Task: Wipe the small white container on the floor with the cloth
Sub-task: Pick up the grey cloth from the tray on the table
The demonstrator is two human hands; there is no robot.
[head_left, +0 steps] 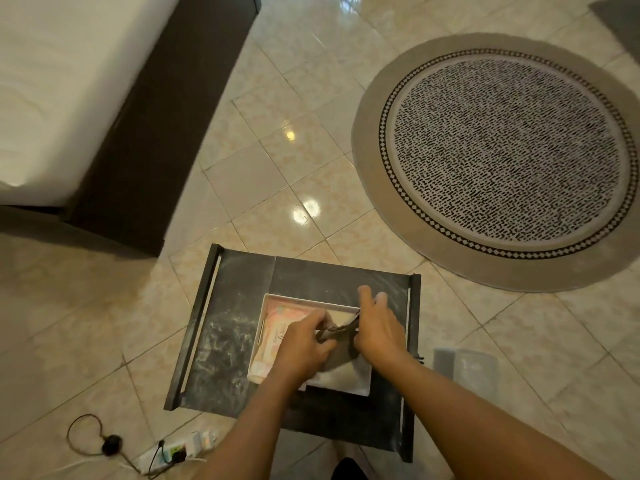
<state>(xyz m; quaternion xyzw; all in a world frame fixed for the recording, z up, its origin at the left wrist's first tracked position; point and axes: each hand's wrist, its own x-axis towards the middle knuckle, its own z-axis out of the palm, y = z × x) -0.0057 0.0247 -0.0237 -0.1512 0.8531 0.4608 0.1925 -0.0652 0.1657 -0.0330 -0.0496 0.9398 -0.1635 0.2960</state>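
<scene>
A small white rectangular container (349, 384) rests on a low dark stand (225, 341) on the tiled floor. A pink tube (268, 344) lies inside it along its left side. Both my hands are over the container. My left hand (301, 348) and my right hand (377, 327) pinch a dark cloth (341, 344) between them; the cloth hangs down into the container's right half. My forearms cover the container's near edge.
A round patterned rug (502, 154) lies to the far right. A bed with a dark frame (149, 133) stands at the left. A power strip with a cable (166, 455) lies at the lower left. A translucent plastic lid (467, 368) sits right of the stand.
</scene>
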